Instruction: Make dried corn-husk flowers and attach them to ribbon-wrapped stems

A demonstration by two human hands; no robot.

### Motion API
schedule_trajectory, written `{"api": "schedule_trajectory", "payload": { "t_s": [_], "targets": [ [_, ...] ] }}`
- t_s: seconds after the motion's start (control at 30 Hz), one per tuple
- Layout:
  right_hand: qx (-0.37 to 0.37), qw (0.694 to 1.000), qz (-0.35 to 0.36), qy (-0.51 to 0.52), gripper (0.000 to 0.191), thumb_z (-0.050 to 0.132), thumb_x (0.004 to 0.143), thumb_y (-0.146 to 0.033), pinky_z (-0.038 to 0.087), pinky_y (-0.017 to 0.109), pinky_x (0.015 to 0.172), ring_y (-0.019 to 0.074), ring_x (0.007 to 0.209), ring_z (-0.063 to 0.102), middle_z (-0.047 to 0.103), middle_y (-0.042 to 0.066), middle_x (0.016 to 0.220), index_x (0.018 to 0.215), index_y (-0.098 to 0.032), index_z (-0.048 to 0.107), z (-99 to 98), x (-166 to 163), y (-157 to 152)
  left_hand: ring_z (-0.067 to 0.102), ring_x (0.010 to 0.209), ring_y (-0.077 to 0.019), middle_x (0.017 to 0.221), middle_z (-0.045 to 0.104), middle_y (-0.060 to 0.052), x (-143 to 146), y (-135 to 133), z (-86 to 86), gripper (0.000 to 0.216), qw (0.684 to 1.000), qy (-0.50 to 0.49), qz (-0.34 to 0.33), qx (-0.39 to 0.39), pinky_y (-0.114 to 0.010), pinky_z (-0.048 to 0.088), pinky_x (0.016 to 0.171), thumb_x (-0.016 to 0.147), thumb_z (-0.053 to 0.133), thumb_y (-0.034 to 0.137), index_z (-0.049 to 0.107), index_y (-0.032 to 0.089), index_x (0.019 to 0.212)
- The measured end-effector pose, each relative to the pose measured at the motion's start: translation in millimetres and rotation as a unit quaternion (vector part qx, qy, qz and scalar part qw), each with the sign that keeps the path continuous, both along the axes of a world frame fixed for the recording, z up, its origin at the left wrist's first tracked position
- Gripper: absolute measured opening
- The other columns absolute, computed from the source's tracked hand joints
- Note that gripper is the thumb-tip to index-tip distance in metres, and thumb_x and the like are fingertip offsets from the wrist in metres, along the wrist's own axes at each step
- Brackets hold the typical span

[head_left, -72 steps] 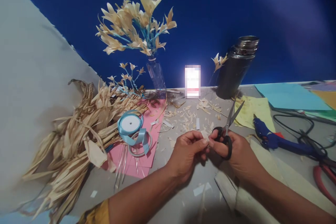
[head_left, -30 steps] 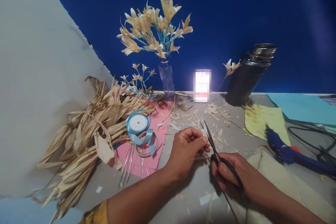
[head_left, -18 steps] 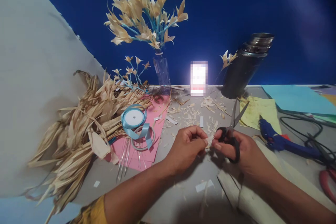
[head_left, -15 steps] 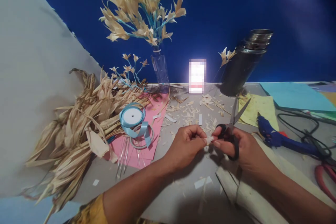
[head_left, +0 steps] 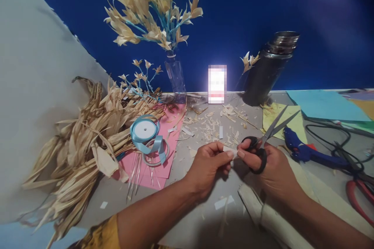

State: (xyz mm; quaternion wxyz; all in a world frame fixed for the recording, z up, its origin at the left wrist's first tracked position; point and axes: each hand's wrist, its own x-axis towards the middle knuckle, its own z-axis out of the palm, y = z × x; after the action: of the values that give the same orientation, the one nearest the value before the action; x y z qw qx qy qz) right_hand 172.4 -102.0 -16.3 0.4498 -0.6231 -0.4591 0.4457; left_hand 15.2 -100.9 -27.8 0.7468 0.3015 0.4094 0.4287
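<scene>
My left hand [head_left: 209, 165] pinches a small pale piece of corn husk [head_left: 229, 151] between thumb and fingers, over the middle of the table. Close against it, my right hand [head_left: 267, 165] has its fingers through the black handles of a pair of scissors [head_left: 270, 134]. The blades stand apart and point up and away to the right. My right thumb and a fingertip also meet the near end of the husk piece. Husk scraps [head_left: 230, 113] lie scattered just beyond both hands.
Left lie dried corn husks [head_left: 87, 136], blue ribbon [head_left: 145, 129] and pink paper [head_left: 172, 163]. Behind stand husk flowers [head_left: 146, 11] in a clear bottle [head_left: 175, 79], a lit phone [head_left: 217, 84] and a dark flask [head_left: 267, 74]. Right are a blue glue gun [head_left: 312, 153] and red-handled tool [head_left: 355, 198].
The scissors have tilted over to the right in my right hand. More of the pale husk piece shows between my fingers. The whole view has shifted slightly.
</scene>
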Motion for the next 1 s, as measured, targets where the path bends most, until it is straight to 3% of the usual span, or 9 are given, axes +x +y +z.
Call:
{"api": "schedule_trajectory", "payload": {
  "t_s": [0.1, 0.17, 0.3, 0.4, 0.7, 1.0],
  "targets": [
    [-0.025, 0.999, 0.04, 0.013, 0.033, 0.078, 0.064, -0.046, 0.046, 0.027, 0.056, 0.0168, 0.06, 0.056, 0.067, 0.001, 0.067, 0.081, -0.019, 0.067, -1.3, -0.3, -1.4, 0.05, 0.053, -0.0075, 0.06, 0.056, 0.003, -1.0, 1.6, 1.9, 0.031, 1.0, -0.004, 0.026, -0.007, -0.021, 0.039, 0.053, 0.066, 0.084, 0.034, 0.059, 0.016, 0.073],
    [-0.041, 0.993, 0.106, 0.027, 0.038, 0.078, 0.066, -0.053, 0.045, 0.028, 0.057, 0.0171, 0.061, 0.056, 0.066, 0.001, 0.067, 0.081, -0.019, 0.066, -0.4, 0.3, -1.0, 0.053, 0.055, -0.008, 0.061, 0.058, 0.002, -4.6, 4.9, 5.8, 0.028, 0.999, -0.014, 0.037, -0.015, -0.021, 0.04, 0.055, 0.066, 0.082, 0.03, 0.057, 0.016, 0.072],
    [-0.051, 0.951, 0.303, 0.024, 0.051, 0.064, 0.079, -0.069, 0.041, 0.028, 0.057, 0.0162, 0.059, 0.053, 0.065, 0.004, 0.066, 0.073, -0.019, 0.064, -1.3, 2.4, 0.4, 0.06, 0.061, -0.011, 0.063, 0.064, -0.001, -13.0, 12.3, 13.5, 0.026, 0.998, -0.021, 0.051, -0.009, -0.023, 0.047, 0.062, 0.064, 0.079, 0.024, 0.055, 0.017, 0.068],
    [-0.065, 0.924, 0.374, 0.041, 0.058, 0.059, 0.08, -0.076, 0.04, 0.028, 0.057, 0.0165, 0.06, 0.053, 0.066, 0.005, 0.066, 0.075, -0.019, 0.062, -5.2, 2.8, -1.6, 0.062, 0.061, -0.0124, 0.063, 0.065, -0.001, -16.1, 15.1, 15.2, 0.025, 0.997, -0.022, 0.073, 0.017, -0.024, 0.049, 0.061, 0.064, 0.078, 0.023, 0.054, 0.017, 0.066],
    [-0.083, 0.915, 0.392, 0.043, 0.064, 0.056, 0.078, -0.084, 0.039, 0.026, 0.055, 0.0156, 0.057, 0.052, 0.061, 0.003, 0.06, 0.069, -0.02, 0.055, -6.0, -1.6, -6.7, 0.063, 0.056, -0.0123, 0.06, 0.067, -0.002, -17.1, 17.5, 14.6, 0.018, 0.994, -0.016, 0.094, 0.052, -0.026, 0.052, 0.062, 0.066, 0.076, 0.022, 0.058, 0.016, 0.067],
    [-0.142, 0.925, 0.351, 0.044, 0.05, 0.071, 0.074, -0.063, 0.035, 0.025, 0.051, 0.0116, 0.049, 0.044, 0.051, -0.003, 0.049, 0.057, -0.022, 0.049, -9.1, -5.4, -7.5, 0.061, 0.056, -0.012, 0.061, 0.065, -0.001, -18.6, 17.9, 19.3, 0.022, 0.994, 0.0, 0.096, 0.062, -0.027, 0.052, 0.063, 0.067, 0.076, 0.024, 0.056, 0.017, 0.065]
  ]
}}
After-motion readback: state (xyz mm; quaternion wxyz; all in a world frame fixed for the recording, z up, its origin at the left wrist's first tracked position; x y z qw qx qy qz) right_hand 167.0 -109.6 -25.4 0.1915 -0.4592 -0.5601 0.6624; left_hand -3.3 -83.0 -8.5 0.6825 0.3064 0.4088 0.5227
